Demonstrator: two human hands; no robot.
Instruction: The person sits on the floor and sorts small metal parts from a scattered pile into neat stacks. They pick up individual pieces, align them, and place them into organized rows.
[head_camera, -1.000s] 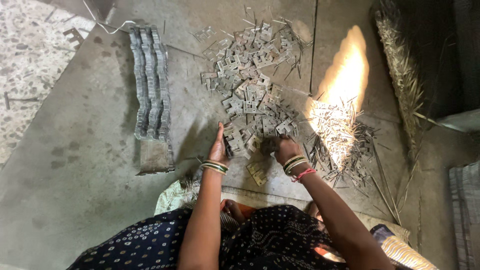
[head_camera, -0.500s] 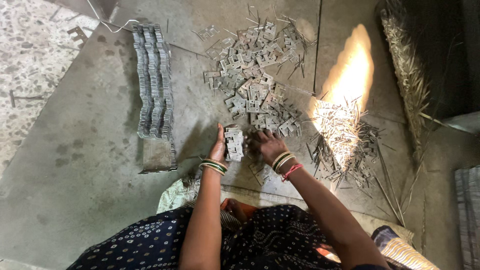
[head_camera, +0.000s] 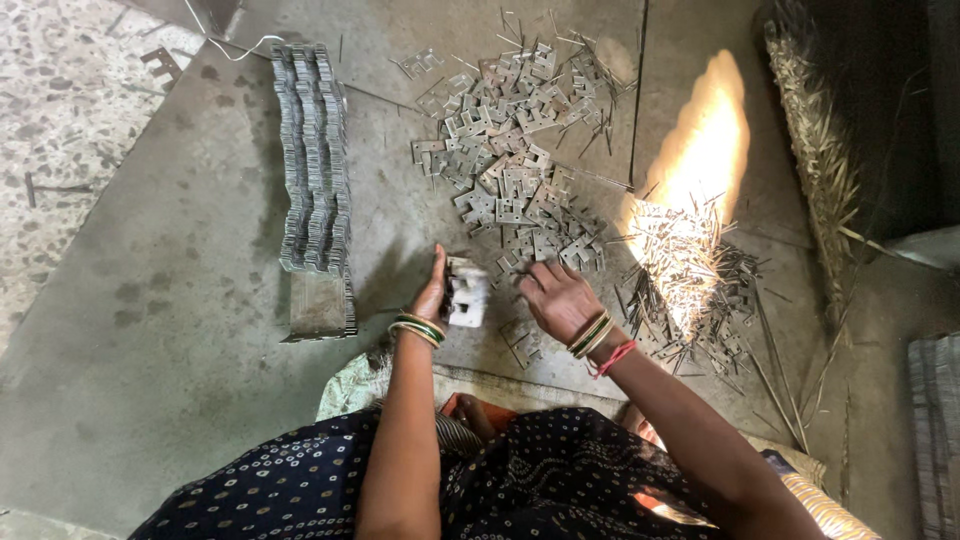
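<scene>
Currently, floor-level view:
left hand (head_camera: 432, 290): edge-on, steadying small stack of hinge plates (head_camera: 466, 292), fingers against its side
right hand (head_camera: 556, 296): fingers spread, palm down, on loose hinge plates (head_camera: 510, 160)
stacked row of plates (head_camera: 314, 160): well left
pins (head_camera: 690, 270): right, sunlit

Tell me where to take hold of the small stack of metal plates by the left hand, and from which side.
Grip the small stack of metal plates across its two long flat sides, coming down from above. It appears to stand on edge on the floor, and the left hand already braces its left side. The right hand is probably best closing from the right, where the stack's side is bare, with fingers clear of the loose plates.
</scene>
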